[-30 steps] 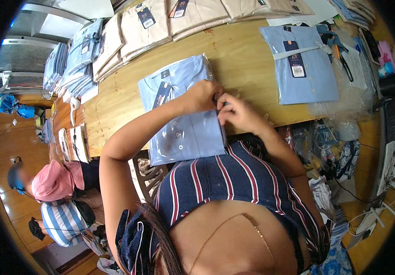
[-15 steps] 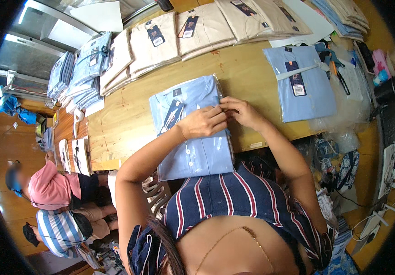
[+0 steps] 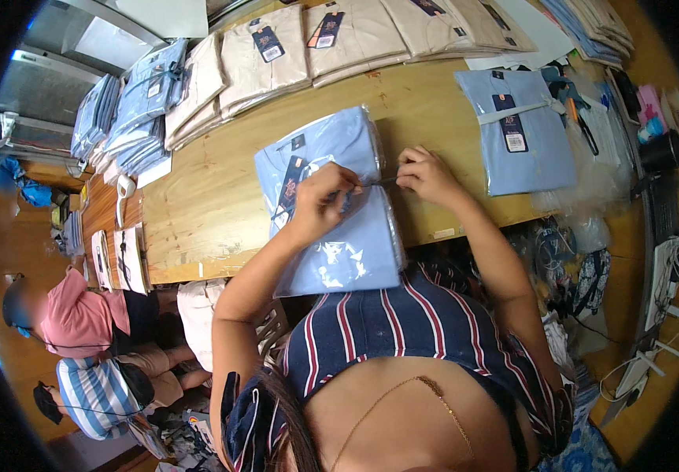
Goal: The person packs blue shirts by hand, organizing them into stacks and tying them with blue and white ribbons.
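A folded light-blue shirt in a clear plastic bag (image 3: 347, 259) lies in front of me, its lower end over the table's near edge. A dark tag (image 3: 290, 189) shows on its upper left part. My left hand (image 3: 325, 203) is closed above the bag's middle, fingertips pinched. Just off the bag's right edge, my right hand (image 3: 427, 179) pinches too. Between the two runs a thin dark strip (image 3: 382, 182), drawn fairly straight across the bag's right edge. What it is made of I cannot make out.
Bagged cream garments (image 3: 264, 67) line the table's far side. Blue bagged shirts (image 3: 146, 90) are stacked at the far left. To the right lies another folded blue shirt (image 3: 524, 161) with a pale band, beside orange-and-black scissors (image 3: 582, 126). Two people (image 3: 79, 315) are at the left.
My hands, together at the bag's right edge before, have parted: the left moved left over the bag, the right slightly right. The dark strip now shows between them.
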